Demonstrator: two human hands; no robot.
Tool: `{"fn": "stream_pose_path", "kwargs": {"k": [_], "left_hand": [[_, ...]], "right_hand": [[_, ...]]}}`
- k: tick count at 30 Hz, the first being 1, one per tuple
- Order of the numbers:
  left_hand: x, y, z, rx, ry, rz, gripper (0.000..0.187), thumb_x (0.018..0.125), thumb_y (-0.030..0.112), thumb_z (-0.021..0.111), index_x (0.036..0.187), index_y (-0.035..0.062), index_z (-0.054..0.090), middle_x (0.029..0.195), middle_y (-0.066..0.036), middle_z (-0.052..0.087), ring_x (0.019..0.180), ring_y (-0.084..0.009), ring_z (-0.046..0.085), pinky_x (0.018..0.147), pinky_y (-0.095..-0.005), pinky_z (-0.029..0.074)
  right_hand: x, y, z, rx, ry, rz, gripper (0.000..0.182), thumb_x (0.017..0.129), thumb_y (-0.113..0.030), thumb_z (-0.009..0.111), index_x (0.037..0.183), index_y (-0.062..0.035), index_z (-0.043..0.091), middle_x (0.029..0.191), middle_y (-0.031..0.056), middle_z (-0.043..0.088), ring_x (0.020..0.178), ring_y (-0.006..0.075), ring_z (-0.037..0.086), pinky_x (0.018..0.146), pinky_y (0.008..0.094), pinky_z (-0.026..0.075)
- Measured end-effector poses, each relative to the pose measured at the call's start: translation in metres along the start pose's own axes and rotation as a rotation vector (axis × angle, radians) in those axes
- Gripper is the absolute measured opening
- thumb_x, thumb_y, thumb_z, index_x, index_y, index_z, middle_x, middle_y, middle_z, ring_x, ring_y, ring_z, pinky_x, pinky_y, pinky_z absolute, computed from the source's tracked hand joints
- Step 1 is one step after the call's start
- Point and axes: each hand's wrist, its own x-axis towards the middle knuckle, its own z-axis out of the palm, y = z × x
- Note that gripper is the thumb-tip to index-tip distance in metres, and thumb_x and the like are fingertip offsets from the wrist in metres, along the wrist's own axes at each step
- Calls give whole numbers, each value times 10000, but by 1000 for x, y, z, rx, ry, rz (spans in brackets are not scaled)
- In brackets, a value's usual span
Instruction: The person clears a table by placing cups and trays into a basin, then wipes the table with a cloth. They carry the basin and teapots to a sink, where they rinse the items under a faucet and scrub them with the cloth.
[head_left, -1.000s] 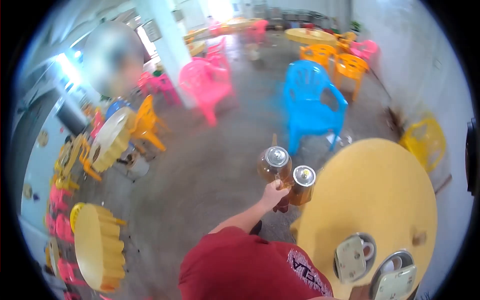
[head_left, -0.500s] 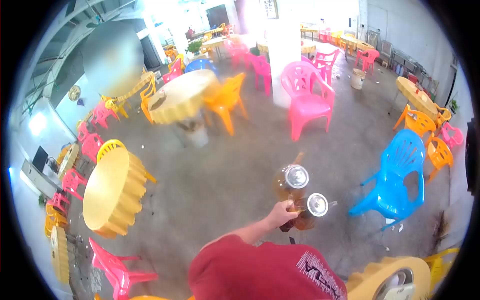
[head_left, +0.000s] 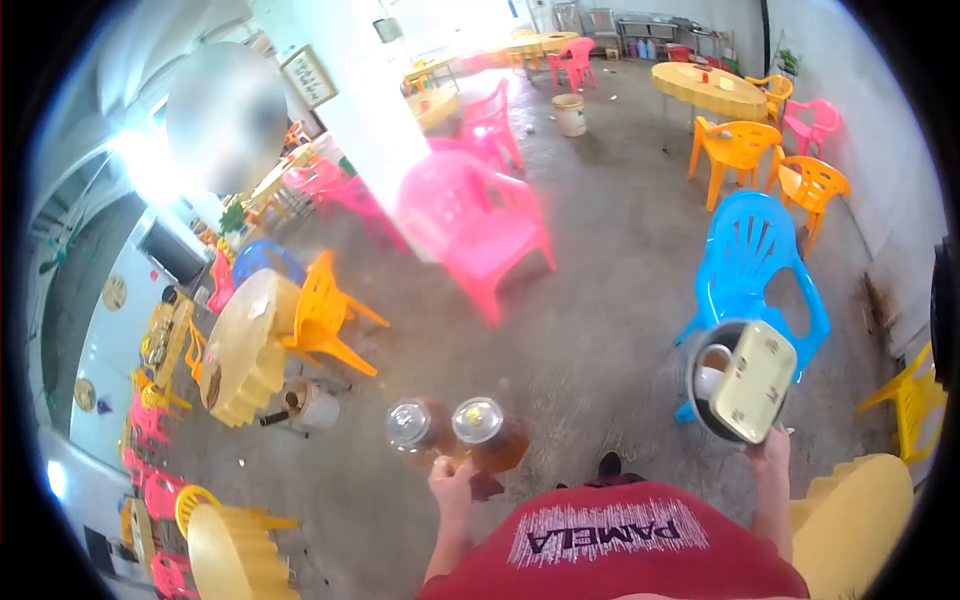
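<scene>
My left hand (head_left: 452, 483) is closed round the handles of two glass teapots. The left teapot (head_left: 410, 424) and the right teapot (head_left: 480, 422) hang side by side above the floor, with round clear lids and brownish liquid inside. On the other side, my right hand (head_left: 770, 452) grips the lower edge of a round metal basin (head_left: 700, 400), held tilted in front of a blue chair. In the basin lie a cream rectangular tray (head_left: 757, 385) with small dark marks and a whitish round item (head_left: 712, 362), perhaps a cup or roll. My right fingers are partly hidden behind the basin.
A blue plastic chair (head_left: 755, 250) stands just beyond the basin. Close on my right is a table with a yellow cloth (head_left: 860, 520). A pink chair (head_left: 475, 220) stands ahead beside a white pillar (head_left: 350, 110); an orange chair (head_left: 325, 315) is at the left.
My view has turned right. The teapots have swung left, still in my left hand. The basin, earlier low over the table at the right, is now raised in my right hand.
</scene>
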Motion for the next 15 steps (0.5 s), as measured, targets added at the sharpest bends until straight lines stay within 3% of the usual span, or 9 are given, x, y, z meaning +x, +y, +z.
{"fn": "stream_pose_path", "kwargs": {"k": [2, 4, 6, 9, 10, 12, 15], "left_hand": [[41, 3, 24, 195, 50, 139, 260, 770, 55, 652, 652, 63, 420, 619, 39, 412, 567, -42, 371, 475, -242, 333], [82, 12, 55, 164, 89, 151, 271, 776, 54, 652, 649, 69, 413, 620, 43, 404, 565, -40, 359, 477, -237, 325], [99, 8, 70, 42, 123, 89, 279, 777, 49, 658, 648, 72, 411, 615, 50, 395, 559, -42, 350, 475, -236, 318], [158, 24, 123, -86, 165, 20, 221, 795, 34, 637, 679, 58, 451, 657, 28, 479, 585, -47, 423, 504, -234, 372], [183, 25, 145, -65, 173, 55, 216, 796, 35, 638, 684, 55, 454, 673, 22, 492, 591, -49, 433, 508, -235, 380], [240, 27, 183, -11, 179, 137, 205, 798, 37, 639, 693, 48, 462, 704, 8, 518, 603, -54, 454, 515, -236, 396], [305, 56, 243, 44, 104, 89, 217, 798, 31, 631, 688, 51, 446, 681, 9, 481, 606, -58, 439, 528, -235, 395]], "right_hand": [[47, -17, 58, 71, -71, -7, 308, 852, -21, 500, 1159, -11, 529, 971, 158, 645, 754, 286, 663, 563, 396, 541], [106, -26, 113, 227, -71, 33, 318, 851, -50, 533, 1167, -21, 527, 998, 166, 640, 780, 293, 664, 555, 431, 553], [138, -43, 141, 16, -97, 118, 251, 882, -64, 497, 1120, -1, 544, 961, 149, 649, 745, 258, 668, 547, 392, 561], [219, -53, 198, 8, -80, 106, 251, 881, -97, 522, 1116, -11, 544, 861, 132, 663, 600, 232, 657, 409, 329, 533], [244, -60, 217, 4, -126, 88, 311, 847, -74, 567, 1152, -26, 534, 971, 142, 647, 751, 274, 666, 583, 442, 562], [288, -69, 257, 56, -149, 63, 311, 846, -64, 566, 1153, -23, 532, 964, 140, 650, 750, 275, 667, 570, 429, 564], [347, -80, 289, 105, -126, 68, 300, 851, -62, 558, 1147, -20, 533, 963, 143, 652, 742, 280, 669, 563, 426, 568]]}}
